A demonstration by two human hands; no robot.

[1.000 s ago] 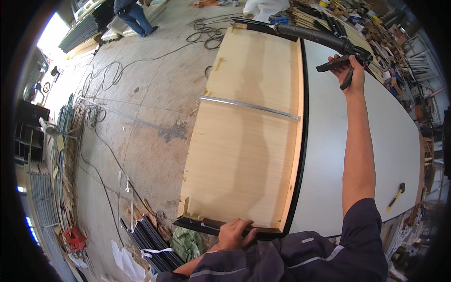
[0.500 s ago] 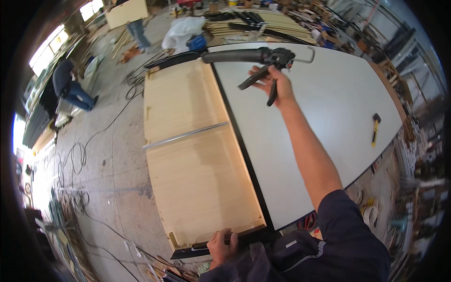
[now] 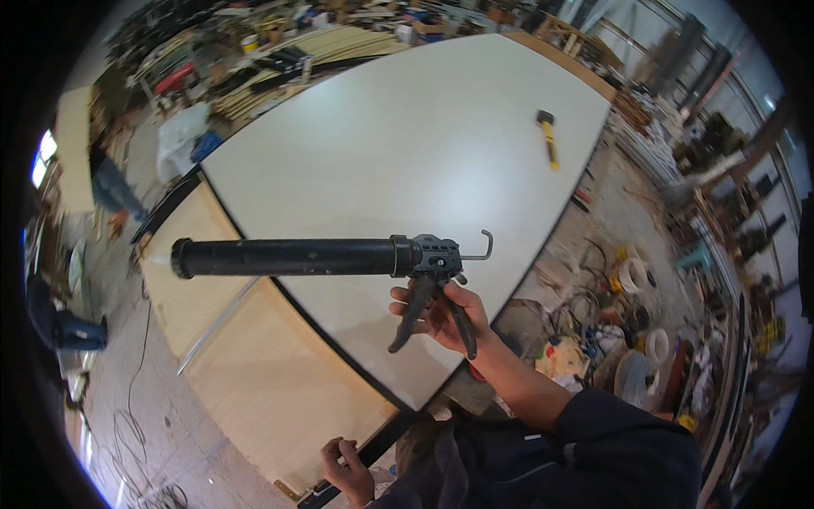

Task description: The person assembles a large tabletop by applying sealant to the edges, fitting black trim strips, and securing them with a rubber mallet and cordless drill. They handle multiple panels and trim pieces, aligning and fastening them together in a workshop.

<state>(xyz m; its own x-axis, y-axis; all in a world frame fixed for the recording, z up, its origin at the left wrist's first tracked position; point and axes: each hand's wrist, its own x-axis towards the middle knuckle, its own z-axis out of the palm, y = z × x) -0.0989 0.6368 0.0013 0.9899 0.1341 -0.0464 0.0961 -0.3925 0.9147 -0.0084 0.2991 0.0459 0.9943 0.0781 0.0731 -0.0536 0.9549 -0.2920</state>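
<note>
Caulking gun (image 3: 339,257), long and black with a tubular barrel and a bent metal rod at its back, hangs level across the middle of the frame, and from where I stand that is the fresh change. Half a second ago it was farther out and higher in the view; now it is drawn in nearer the body, the scene swung round with it. Bare right hand (image 3: 439,322) holds it from below, fingers wrapped about the handle and trigger. Barrel points left over the wood, touching nothing I can make out, so I'd judge the tool ready but not at work. Bare left hand (image 3: 346,473), at the bottom of the frame, has loosely bent, parted fingers beside the black edge trim (image 3: 386,437), with nothing visible in them; whether they brush the trim I can't tell.

Below lies a broad, smooth white worktop (image 3: 381,153), a yellow-handled, black-headed hammer (image 3: 548,140) on its upper right. A pale wood-grained panel (image 3: 271,373) adjoins it at lower left, crossed by a slim grey metal bar (image 3: 216,327). Beyond, pale timber strips (image 3: 356,47) crowd the top, white buckets (image 3: 632,276) the right, and two blurred co-workers (image 3: 76,331) the left.
</note>
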